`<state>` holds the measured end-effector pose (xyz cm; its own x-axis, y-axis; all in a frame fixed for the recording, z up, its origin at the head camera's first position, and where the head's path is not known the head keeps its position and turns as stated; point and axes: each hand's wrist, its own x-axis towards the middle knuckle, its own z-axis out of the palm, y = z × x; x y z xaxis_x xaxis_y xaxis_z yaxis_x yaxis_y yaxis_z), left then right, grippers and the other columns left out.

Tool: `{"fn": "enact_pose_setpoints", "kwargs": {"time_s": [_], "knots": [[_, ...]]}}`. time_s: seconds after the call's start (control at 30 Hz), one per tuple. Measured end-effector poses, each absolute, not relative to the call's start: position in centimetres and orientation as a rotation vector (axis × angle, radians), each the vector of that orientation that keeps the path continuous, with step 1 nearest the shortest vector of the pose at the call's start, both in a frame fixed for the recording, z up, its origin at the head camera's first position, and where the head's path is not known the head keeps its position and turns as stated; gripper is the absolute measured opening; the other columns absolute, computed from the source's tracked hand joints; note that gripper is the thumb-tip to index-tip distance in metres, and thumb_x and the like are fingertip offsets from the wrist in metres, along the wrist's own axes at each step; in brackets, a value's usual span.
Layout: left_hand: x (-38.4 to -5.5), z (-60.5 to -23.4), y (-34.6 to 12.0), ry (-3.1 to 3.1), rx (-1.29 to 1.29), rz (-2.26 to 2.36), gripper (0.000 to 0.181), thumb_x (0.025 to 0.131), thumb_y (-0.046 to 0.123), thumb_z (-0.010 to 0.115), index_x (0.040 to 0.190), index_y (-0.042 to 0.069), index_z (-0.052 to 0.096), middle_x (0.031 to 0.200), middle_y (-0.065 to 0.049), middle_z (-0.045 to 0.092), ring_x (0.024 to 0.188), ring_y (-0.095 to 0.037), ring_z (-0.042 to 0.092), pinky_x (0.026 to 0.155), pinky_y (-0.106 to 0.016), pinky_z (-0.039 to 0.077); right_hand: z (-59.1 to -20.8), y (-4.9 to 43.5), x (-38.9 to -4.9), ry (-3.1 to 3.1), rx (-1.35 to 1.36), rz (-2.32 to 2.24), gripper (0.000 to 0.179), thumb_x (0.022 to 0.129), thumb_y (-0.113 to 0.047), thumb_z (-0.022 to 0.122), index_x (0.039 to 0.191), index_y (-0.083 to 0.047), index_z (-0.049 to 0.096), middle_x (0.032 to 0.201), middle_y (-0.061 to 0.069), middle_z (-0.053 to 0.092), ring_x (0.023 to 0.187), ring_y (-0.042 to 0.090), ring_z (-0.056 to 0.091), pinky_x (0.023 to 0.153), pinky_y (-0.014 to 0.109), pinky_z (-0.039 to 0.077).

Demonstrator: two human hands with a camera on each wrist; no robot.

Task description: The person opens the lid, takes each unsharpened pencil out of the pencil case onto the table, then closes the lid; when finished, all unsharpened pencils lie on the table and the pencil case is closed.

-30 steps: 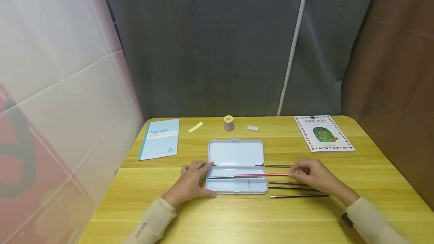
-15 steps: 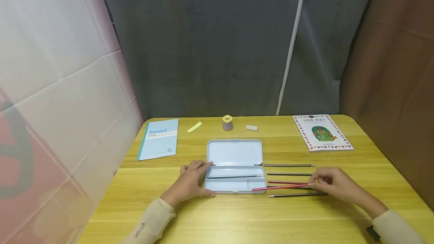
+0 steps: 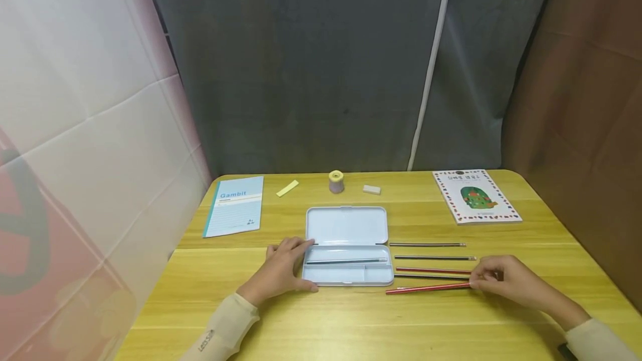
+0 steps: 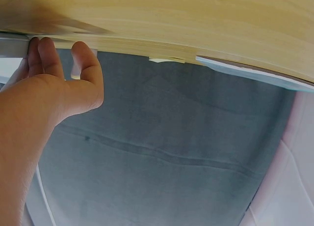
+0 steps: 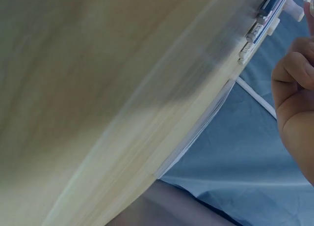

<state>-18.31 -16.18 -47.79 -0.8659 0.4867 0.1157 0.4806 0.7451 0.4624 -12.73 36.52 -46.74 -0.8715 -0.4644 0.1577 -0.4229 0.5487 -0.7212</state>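
Note:
A pale blue pencil case (image 3: 328, 275) lies with its lid back on the table; a dark pencil (image 3: 346, 261) is in its rear compartment. My left hand (image 3: 278, 273) rests against the case's left end, index finger by the hinge, thumb near the front corner. Between thumb and fingers, my right hand (image 3: 516, 284) pinches a red pencil (image 3: 426, 288) by its right end. That pencil slants over a black pencil at the front, mostly covering it. In the right wrist view the right hand (image 5: 297, 93) shows only partly, at the edge.
Right of the case lie two dark pencils at the back, another red pencil (image 3: 431, 270) and a black pencil (image 3: 426, 277). Behind stand a yellow-topped round container (image 3: 336, 182), a white eraser (image 3: 372, 189) and a yellow strip (image 3: 287, 188). A notebook (image 3: 234, 208) and a picture book (image 3: 476, 196) flank them.
My right hand has carried the red pencil from above the case to the right and toward the front, over the front black pencil. The left hand has stayed at the case.

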Motion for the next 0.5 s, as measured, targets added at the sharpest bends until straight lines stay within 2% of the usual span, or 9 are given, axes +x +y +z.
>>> {"fn": "enact_pose_setpoints", "kwargs": {"time_s": [0.17,0.5], "knots": [[-18.3,-47.8,-16.2,2.926,0.807,0.769,0.106,0.070,0.050,0.098,0.156,0.007,0.054,0.143,-0.011,0.062,0.137,-0.032,0.053,0.097,-0.050,0.029,-47.1,36.7,-13.1,2.650,-0.844,-1.248,0.014,0.092,-0.002,0.080,0.090,-0.016,0.080,0.071,-0.002,0.062,0.060,0.001,0.044,0.052,0.024,0.039],[-18.3,-47.9,-16.3,2.925,0.809,0.763,0.107,0.070,0.050,0.098,0.157,0.007,0.053,0.143,-0.011,0.062,0.137,-0.032,0.053,0.097,-0.048,0.029,-47.9,36.3,-13.4,2.582,-0.808,-1.202,0.010,0.092,-0.007,0.081,0.088,-0.016,0.078,0.069,-0.005,0.058,0.062,-0.005,0.044,0.054,0.023,0.040]]}}
